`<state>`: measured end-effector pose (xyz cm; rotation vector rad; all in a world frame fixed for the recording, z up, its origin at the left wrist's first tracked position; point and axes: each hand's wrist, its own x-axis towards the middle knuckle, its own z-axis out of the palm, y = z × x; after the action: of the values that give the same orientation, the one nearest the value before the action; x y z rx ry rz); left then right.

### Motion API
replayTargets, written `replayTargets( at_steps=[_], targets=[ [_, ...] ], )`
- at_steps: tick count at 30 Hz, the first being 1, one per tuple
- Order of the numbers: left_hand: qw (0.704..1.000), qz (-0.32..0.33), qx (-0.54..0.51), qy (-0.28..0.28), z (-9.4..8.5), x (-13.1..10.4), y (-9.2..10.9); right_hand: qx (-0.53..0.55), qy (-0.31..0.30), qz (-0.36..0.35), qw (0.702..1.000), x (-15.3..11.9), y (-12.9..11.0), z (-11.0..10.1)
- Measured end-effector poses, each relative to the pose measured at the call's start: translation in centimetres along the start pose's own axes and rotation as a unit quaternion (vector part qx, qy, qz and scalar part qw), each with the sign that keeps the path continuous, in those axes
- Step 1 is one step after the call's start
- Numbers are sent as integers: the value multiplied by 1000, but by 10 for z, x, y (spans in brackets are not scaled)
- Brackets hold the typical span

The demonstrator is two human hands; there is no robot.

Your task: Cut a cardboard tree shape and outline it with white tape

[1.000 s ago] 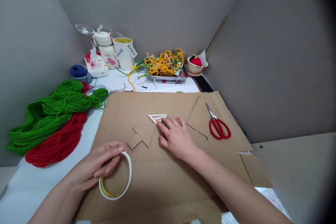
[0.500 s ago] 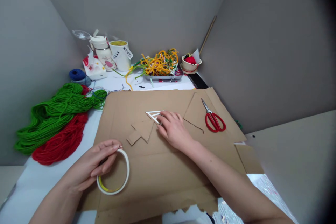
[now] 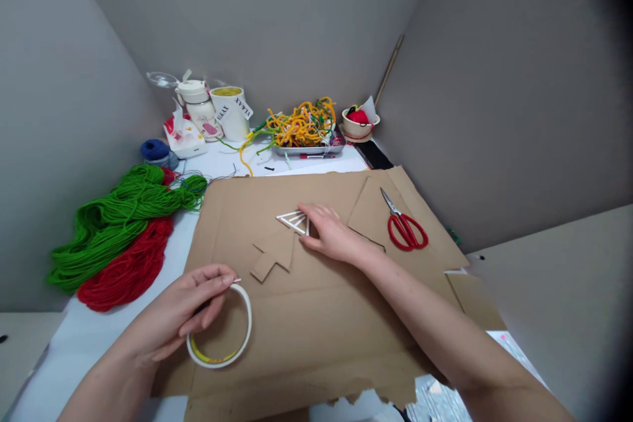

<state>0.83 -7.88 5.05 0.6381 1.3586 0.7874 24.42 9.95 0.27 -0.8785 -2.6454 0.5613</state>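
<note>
My left hand (image 3: 205, 303) is closed on a narrow roll of white tape (image 3: 250, 323) with a yellow inner core, its thumb and forefinger pinching near the tape's end. Over the big cardboard sheet (image 3: 316, 316), my right hand (image 3: 329, 234) holds a small triangle (image 3: 291, 218) by its right side, thumb at the lower corner and fingers at the upper one. White strips run along and across the triangle. An arrow-like cardboard cut-out (image 3: 274, 252) lies just below it. Red-handled scissors (image 3: 408, 232) rest on the sheet at the right.
Green yarn (image 3: 119, 217) and red yarn (image 3: 128, 270) lie at the left. Along the back stand a tissue pack (image 3: 185, 138), a bottle (image 3: 200, 109), a white cup (image 3: 230, 122), a tray of orange yarn (image 3: 304, 125) and a bowl (image 3: 360, 125). A dark phone (image 3: 374, 154) lies nearby.
The view has shifted slightly. My right hand's fingers have drawn back to the triangle's right side, so more of its strips show. My left hand still holds the tape roll.
</note>
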Motion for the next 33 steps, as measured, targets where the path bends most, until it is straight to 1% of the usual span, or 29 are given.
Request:
replayTargets(
  at_steps=[3,5,7,9,10,12,13,15,20,21,23,25,27,29,33],
  targets=[
    [999,-12,50,-4,6,0,12,22,-16,-14,1000,3,8,-8],
    [996,-17,87,-9,12,2,21,40,-2,-11,999,0,5,-14],
    [992,-15,126,-17,20,7,30,87,28,10,996,-8,-7,-16],
    [986,-13,161,-34,29,14,37,173,49,60,982,-19,-24,-14],
    [983,-12,177,-44,33,17,40,230,40,93,968,-25,-34,-12],
    [977,-12,204,-60,41,24,43,345,-7,146,927,-35,-52,-6],
    [974,-12,214,-66,44,26,44,390,-32,166,905,-38,-59,-3],
    [970,-10,231,-72,50,30,44,456,-62,196,866,-43,-69,2],
    [961,-6,268,-69,59,31,40,569,-69,259,777,-45,-73,9],
    [959,-7,276,-65,61,31,39,582,-72,268,764,-44,-73,10],
    [954,-10,294,-56,62,32,36,598,-79,278,748,-44,-73,12],
    [950,-12,309,-53,63,34,34,599,-83,282,744,-44,-73,13],
    [946,-15,319,-55,63,35,33,583,-76,285,757,-43,-74,13],
    [946,-19,318,-60,64,36,34,544,-57,271,792,-42,-72,13],
    [959,-49,269,-70,66,36,44,422,-13,212,882,-35,-61,9]
  ],
)
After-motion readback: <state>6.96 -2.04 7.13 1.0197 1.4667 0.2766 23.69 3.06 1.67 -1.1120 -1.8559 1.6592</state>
